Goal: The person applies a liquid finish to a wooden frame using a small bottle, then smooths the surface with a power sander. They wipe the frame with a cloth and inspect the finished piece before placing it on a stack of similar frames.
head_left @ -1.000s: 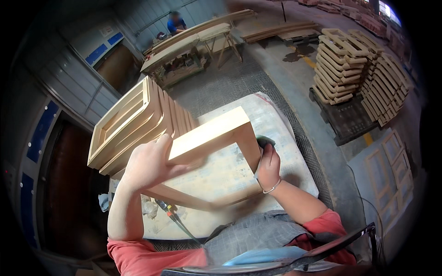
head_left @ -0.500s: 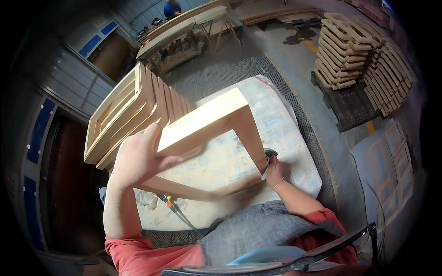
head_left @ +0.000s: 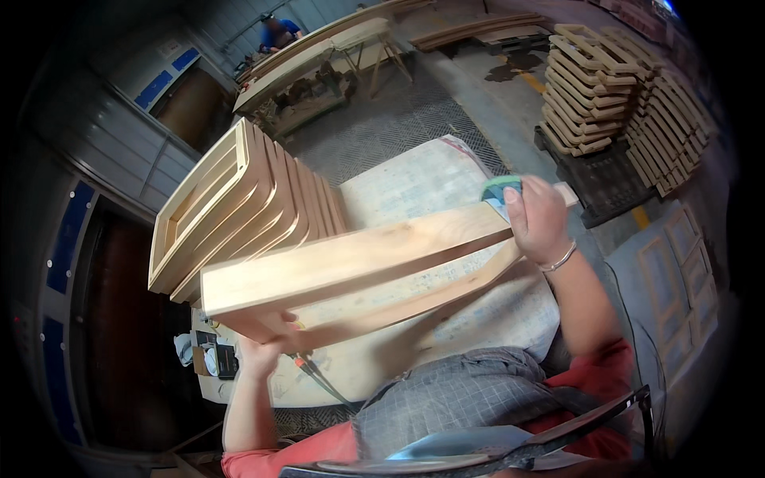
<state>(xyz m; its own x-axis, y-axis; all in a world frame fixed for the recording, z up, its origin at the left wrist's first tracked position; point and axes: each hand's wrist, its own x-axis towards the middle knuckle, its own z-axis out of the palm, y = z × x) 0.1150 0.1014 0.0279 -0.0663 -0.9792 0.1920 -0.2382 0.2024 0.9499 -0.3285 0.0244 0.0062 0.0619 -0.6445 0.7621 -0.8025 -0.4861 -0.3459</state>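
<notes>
A pale wooden frame [head_left: 358,256] is held up, tilted, over a worktable [head_left: 470,311] with a whitish, dusty cover. My left hand [head_left: 261,356] grips its lower-left corner from below; the frame hides part of the fingers. At the frame's right end, my right hand [head_left: 543,221] is closed around a green-and-blue sanding pad [head_left: 500,191], which rests against the wood. Beside the held frame on the left stands a row of similar frames [head_left: 267,187] with rounded corners.
A hose with an orange-red fitting [head_left: 300,362] lies at the table's near edge, by a small dark box [head_left: 226,360]. More frames are stacked on a black pallet [head_left: 594,179] at right. Behind, a person in blue [head_left: 279,33] is at a long bench [head_left: 307,60].
The wooden frame has been turned and swung round. My left hand has gone from its upper side to the lower-left corner. My right hand has risen with the sanding pad to the far right end.
</notes>
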